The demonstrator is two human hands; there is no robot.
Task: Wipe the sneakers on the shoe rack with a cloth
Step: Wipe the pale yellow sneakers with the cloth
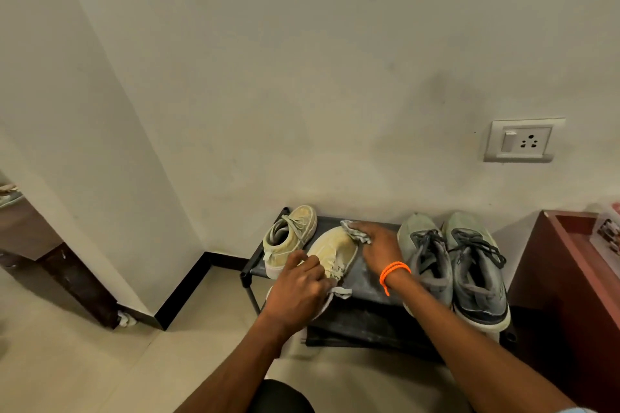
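A low black shoe rack [369, 282] stands against the wall. On its top shelf a cream sneaker [335, 253] lies with its toe toward the wall. My left hand [300, 292] grips its heel end and laces. My right hand [380, 246], an orange band on the wrist, holds a grey cloth [355, 231] against the sneaker's toe. The matching cream sneaker [290, 238] stands to the left. A pair of grey-green sneakers with dark laces [453, 265] sits on the right side of the shelf.
A dark red cabinet [570, 278] stands tight against the rack's right end. A wall socket [523, 141] is above it. A wall corner with black skirting [188, 292] juts out on the left. Beige tile floor [100, 362] lies in front.
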